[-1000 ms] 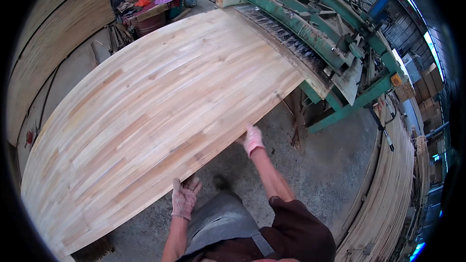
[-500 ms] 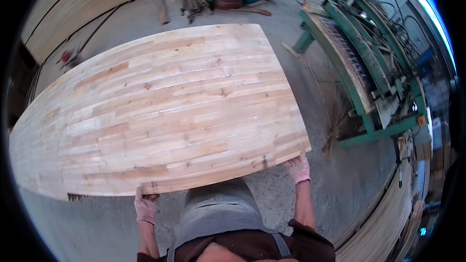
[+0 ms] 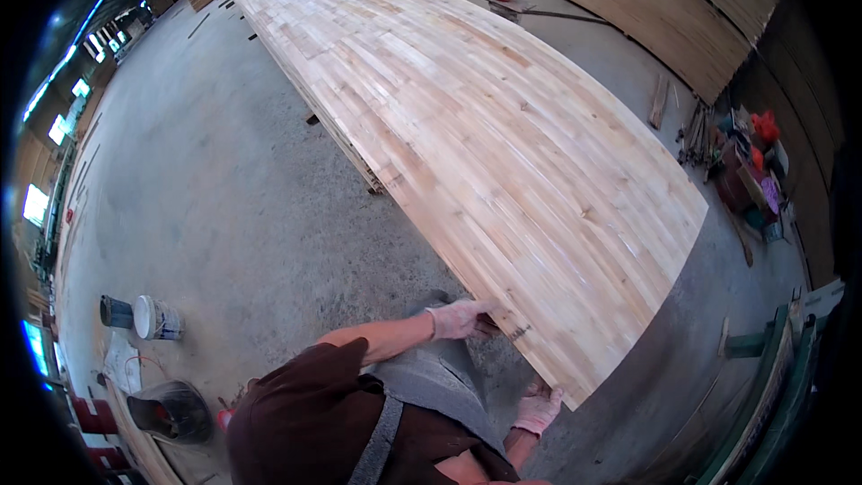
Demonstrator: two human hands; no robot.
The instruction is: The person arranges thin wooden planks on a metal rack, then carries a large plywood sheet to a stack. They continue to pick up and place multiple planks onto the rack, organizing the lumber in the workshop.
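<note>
A long, wide panel of pale glued wood strips [image 3: 467,144] stretches from near me toward the far left. In a pinkish-white work glove, my left hand [image 3: 461,318] is closed on the panel's near long edge, its fingers partly under the wood. My right hand [image 3: 539,408], gloved alike, grips the same edge close to the near corner. Beneath the panel's middle and far part, a stack of boards [image 3: 359,162] shows along the left side. The near end juts past that stack.
White and dark buckets [image 3: 158,318] and a black tub [image 3: 171,411] stand on the floor at lower left. Tall board stacks [image 3: 620,0] line the far right. A red tub with cloths [image 3: 745,171] is at the right, and a green machine [image 3: 763,395] at lower right.
My view has swung left, so the panel now runs up and leftward and the green machine sits at the lower right. Both hands keep hold of the panel's edge.
</note>
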